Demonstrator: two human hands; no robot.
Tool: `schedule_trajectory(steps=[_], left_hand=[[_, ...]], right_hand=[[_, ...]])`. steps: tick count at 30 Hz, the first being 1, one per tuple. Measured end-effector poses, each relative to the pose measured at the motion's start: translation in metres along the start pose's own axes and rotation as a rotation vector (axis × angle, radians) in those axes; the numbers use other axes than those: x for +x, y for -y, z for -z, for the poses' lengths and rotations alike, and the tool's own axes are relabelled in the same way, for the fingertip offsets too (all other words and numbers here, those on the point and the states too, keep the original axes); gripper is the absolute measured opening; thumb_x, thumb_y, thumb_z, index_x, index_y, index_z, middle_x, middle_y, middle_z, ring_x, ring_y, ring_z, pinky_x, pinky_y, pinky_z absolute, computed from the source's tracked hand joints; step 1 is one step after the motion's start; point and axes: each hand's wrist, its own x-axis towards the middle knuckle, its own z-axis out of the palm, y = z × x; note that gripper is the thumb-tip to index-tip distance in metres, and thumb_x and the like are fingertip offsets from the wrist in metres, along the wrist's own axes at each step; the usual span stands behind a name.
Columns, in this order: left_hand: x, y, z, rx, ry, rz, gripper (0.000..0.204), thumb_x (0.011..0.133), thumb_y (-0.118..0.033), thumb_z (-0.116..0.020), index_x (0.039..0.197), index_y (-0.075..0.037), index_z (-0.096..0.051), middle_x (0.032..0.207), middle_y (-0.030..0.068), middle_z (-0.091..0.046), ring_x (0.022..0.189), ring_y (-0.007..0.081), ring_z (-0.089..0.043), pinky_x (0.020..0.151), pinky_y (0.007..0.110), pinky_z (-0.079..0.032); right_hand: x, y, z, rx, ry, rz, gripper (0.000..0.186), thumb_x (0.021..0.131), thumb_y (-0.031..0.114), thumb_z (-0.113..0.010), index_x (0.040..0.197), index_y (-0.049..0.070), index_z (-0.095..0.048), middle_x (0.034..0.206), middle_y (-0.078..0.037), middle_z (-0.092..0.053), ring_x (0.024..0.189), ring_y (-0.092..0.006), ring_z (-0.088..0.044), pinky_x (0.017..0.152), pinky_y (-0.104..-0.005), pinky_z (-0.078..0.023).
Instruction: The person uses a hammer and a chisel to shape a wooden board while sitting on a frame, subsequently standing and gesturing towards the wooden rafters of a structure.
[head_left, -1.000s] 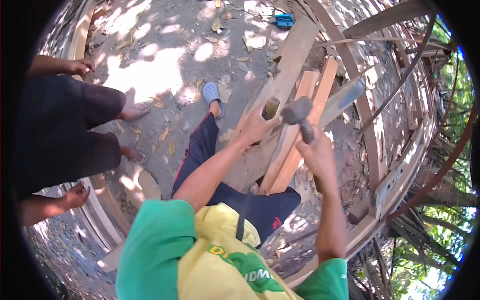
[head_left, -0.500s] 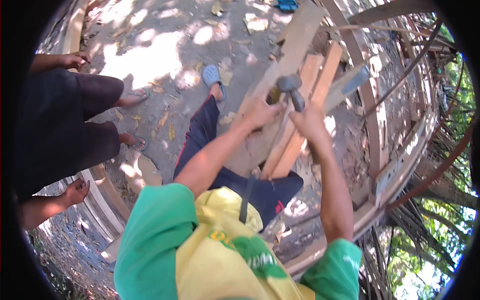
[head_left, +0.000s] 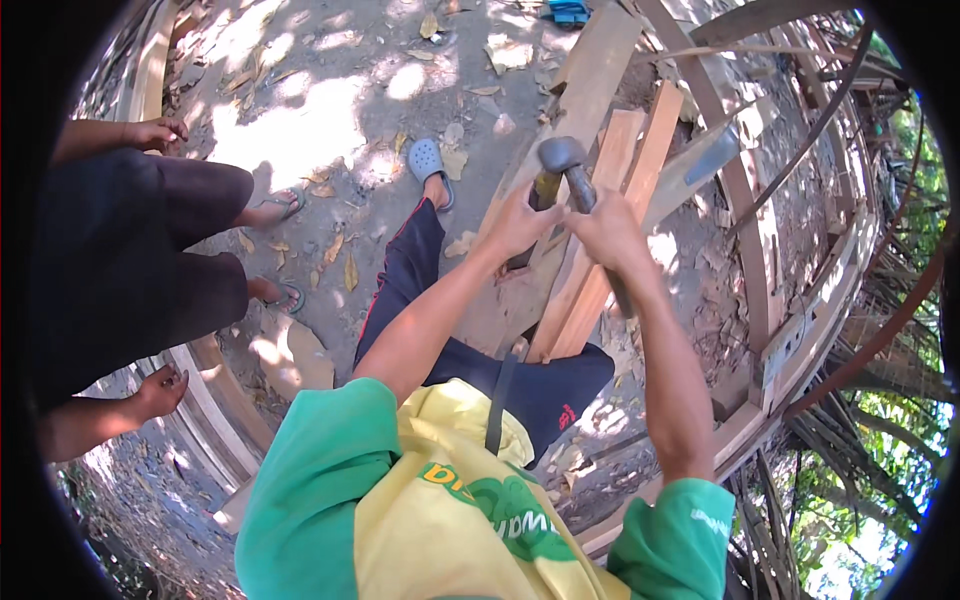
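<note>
Sun-dappled dirt (head_left: 375, 205), dry leaves (head_left: 350, 271) | planks (head_left: 655, 140) | left fingers (head_left: 546, 218) round brown-handled tool (head_left: 546, 190) | right fingers (head_left: 588, 224) gripping hammer (head_left: 562, 153)

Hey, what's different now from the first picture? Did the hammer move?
Yes! The hammer head moved left and away from the person's body. It was right of the handle of the chisel-like tool; now it's at that handle's top end. I can't tell if they touch. Nothing was let go: the right hand still grips the hammer, the left hand the other tool.
</note>
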Motion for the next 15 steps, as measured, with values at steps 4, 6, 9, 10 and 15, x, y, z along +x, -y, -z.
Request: schedule_trajectory(steps=[4, 6, 9, 10, 15], left_hand=[[-0.036, -0.007, 0.001, 0.065, -0.025, -0.094, 0.036, 0.088, -0.020, -0.076, 0.115, 0.000, -0.063, 0.087, 0.0036, -0.067, 0.080, 0.0075, -0.058, 0.072, 0.029, -0.050], [-0.047, -0.013, 0.027, 0.044, 0.038, 0.051, 0.034, 0.088, -0.019, -0.076, 0.114, -0.001, -0.064, 0.087, 0.0037, -0.068, 0.080, 0.0070, -0.058, 0.072, 0.028, -0.050], [-0.103, 0.005, 0.082, -0.858, 0.256, 0.022, 0.034, 0.087, -0.028, -0.078, 0.098, -0.001, -0.060, 0.080, 0.0023, -0.066, 0.071, 0.0135, -0.064, 0.067, 0.031, -0.053], [-0.102, 0.003, 0.080, -0.849, 0.264, 0.031, 0.034, 0.087, -0.028, -0.078, 0.098, -0.001, -0.060, 0.080, 0.0023, -0.066, 0.071, 0.0135, -0.064, 0.067, 0.031, -0.053], [-0.081, -0.007, 0.040, 0.886, -0.028, -0.026, 0.067, 0.075, -0.036, -0.087, 0.127, -0.009, -0.055, 0.091, 0.0180, -0.073, 0.087, 0.0339, -0.073, 0.072, 0.041, -0.055]], right_hand=[[-0.078, -0.021, -0.010, 0.222, -0.072, -0.041, 0.025, 0.083, 0.016, -0.066, 0.098, -0.003, -0.059, 0.075, -0.015, -0.060, 0.068, -0.0274, -0.057, 0.070, -0.0414, -0.050], [-0.123, -0.054, -0.040, 0.441, -0.151, -0.096, 0.014, 0.083, 0.008, -0.064, 0.082, 0.004, -0.050, 0.057, -0.003, -0.050, 0.044, -0.0131, -0.052, 0.042, -0.0311, -0.040], [-0.185, -0.092, -0.080, 0.641, -0.144, -0.405, 0.012, 0.081, 0.002, -0.063, 0.084, 0.004, -0.051, 0.060, -0.003, -0.051, 0.043, -0.0126, -0.051, 0.041, -0.0304, -0.040], [-0.197, -0.103, -0.095, 0.706, -0.160, -0.453, 0.011, 0.081, 0.000, -0.061, 0.084, 0.004, -0.051, 0.061, -0.003, -0.051, 0.043, -0.0126, -0.051, 0.040, -0.0306, -0.041], [-0.260, -0.153, -0.172, 0.949, -0.162, -0.667, 0.016, 0.081, -0.001, -0.063, 0.084, 0.006, -0.049, 0.061, -0.003, -0.052, 0.042, -0.0136, -0.051, 0.039, -0.0300, -0.042]])
